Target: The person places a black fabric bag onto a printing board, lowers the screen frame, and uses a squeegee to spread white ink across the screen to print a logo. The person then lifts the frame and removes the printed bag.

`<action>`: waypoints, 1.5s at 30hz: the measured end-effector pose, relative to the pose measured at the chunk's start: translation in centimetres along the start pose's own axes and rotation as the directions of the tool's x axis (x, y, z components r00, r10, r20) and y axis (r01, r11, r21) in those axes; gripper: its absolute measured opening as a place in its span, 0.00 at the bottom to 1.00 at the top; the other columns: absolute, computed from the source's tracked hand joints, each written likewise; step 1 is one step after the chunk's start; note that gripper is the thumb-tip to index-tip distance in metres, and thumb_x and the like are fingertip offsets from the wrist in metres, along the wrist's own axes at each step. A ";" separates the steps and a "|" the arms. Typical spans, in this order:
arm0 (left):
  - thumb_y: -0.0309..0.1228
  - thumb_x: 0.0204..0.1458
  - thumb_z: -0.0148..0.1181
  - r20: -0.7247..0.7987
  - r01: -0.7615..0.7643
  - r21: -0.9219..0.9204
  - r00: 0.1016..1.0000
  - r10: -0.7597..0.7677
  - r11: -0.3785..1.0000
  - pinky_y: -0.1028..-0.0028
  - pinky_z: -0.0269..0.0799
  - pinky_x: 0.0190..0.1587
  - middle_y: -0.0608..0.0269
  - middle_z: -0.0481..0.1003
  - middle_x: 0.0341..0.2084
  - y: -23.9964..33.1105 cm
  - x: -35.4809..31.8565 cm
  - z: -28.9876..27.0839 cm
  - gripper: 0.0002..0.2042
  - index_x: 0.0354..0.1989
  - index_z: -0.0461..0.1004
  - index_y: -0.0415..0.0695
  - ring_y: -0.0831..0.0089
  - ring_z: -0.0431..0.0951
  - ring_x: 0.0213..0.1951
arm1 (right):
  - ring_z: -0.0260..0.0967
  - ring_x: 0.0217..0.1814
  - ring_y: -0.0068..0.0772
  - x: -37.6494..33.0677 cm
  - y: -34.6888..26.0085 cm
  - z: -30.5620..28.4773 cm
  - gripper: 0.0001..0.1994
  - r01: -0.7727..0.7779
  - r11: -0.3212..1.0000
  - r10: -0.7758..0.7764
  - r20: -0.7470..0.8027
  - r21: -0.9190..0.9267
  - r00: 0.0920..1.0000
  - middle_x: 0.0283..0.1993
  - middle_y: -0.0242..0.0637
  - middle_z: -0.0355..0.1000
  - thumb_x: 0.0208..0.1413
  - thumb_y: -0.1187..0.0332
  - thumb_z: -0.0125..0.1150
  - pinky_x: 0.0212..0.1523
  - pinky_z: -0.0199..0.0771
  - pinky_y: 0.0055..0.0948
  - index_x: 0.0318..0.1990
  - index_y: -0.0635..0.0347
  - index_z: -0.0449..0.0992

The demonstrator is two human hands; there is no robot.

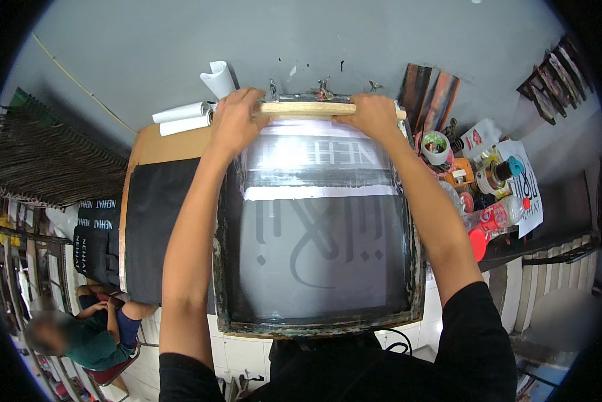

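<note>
I have both hands clamped on the wooden squeegee handle [307,108], my left hand [235,122] wrapped over its left end and my right hand [373,116] over its right end, the 2 of them well apart with bare pale wood showing between. The handle lies level across the far end of the printing screen [321,254], just in front of the metal clamps [323,87] that hold the frame at the back.

The screen is a dark, paint-crusted frame with grey translucent mesh. A large curling design shows through the middle of the mesh, and a mirrored line of lettering sits nearer the squeegee. A band of white ink [321,192] runs straight across the mesh between the 2, with a glossy wet stretch above it up to the blade.

The near frame edge sits close to my body, and my forearms run along both side rails. To my left, black cloth [157,228] lies flat on the board just beside the frame, and 2 paper rolls [183,118] rest at the far corner. To my right the bench is crowded: a tape roll [435,147], cans [492,175] and a plastic bottle [502,216] stand close to the frame's right rail. A seated person [96,331] is down at my lower left, well apart.
</note>
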State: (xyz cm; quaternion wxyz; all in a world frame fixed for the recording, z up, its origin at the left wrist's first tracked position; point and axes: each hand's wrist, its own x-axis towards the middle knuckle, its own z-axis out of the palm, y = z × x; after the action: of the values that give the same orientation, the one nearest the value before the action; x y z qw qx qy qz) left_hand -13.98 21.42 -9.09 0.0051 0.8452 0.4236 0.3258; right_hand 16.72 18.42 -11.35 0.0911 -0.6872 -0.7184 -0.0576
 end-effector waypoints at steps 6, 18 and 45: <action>0.40 0.47 0.73 0.376 0.295 -0.013 0.887 -0.269 0.955 0.57 0.75 0.47 0.46 0.83 0.34 -0.2 1.1 1.2 0.20 0.46 0.83 0.41 0.50 0.83 0.39 | 0.81 0.33 0.47 -1.4 0.3 -1.1 0.35 0.022 0.999 -0.020 0.078 -0.034 0.997 0.27 0.44 0.80 0.41 0.28 0.67 0.37 0.78 0.46 0.32 0.57 0.84; 0.33 0.47 0.72 0.304 0.217 -0.132 0.938 -0.168 0.967 0.58 0.75 0.40 0.49 0.81 0.31 4.7 -8.4 -2.9 0.13 0.38 0.83 0.39 0.51 0.81 0.35 | 0.78 0.32 0.42 -11.7 -1.7 -0.3 0.28 0.130 0.990 -0.121 -0.145 0.052 0.982 0.26 0.38 0.77 0.40 0.37 0.73 0.34 0.78 0.42 0.26 0.57 0.81; 0.36 0.22 0.87 0.302 0.660 -0.026 0.722 -0.623 0.751 0.41 0.38 0.75 0.36 0.37 0.77 13.8 -38.4 -12.8 0.70 0.76 0.41 0.40 0.40 0.44 0.76 | 0.79 0.46 0.49 -0.8 -0.6 -2.2 0.25 0.045 0.994 -0.057 0.122 0.100 0.991 0.43 0.45 0.81 0.40 0.45 0.77 0.44 0.78 0.45 0.42 0.52 0.85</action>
State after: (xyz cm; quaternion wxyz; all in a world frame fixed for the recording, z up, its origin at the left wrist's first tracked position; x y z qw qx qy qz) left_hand -27.77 -18.46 -16.06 0.2320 0.6801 0.6627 0.2107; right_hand 16.22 17.15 -9.33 0.0778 -0.6655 -0.7421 0.0182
